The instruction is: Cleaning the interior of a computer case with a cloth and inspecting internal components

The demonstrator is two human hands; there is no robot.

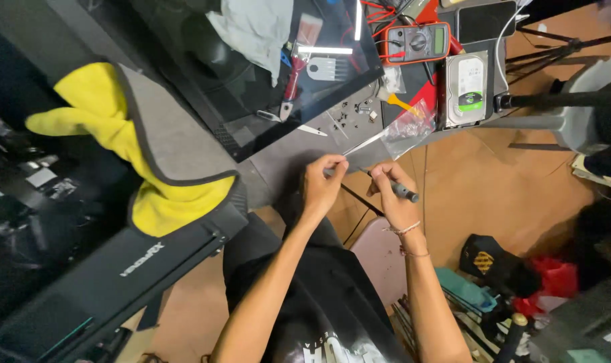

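Pinching a small plastic bag (405,131) by its corner, the left hand (321,185) holds it steady while the right hand (393,195) grips a screwdriver (401,191) tight.

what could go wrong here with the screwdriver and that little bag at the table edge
1. The plastic bag hangs partly over the table edge; a tug from the left hand could spill it to the floor.
2. Loose screws lie scattered near that edge and could be knocked off.
3. The screwdriver in the right hand points toward the left fingers; a slip could jab them.
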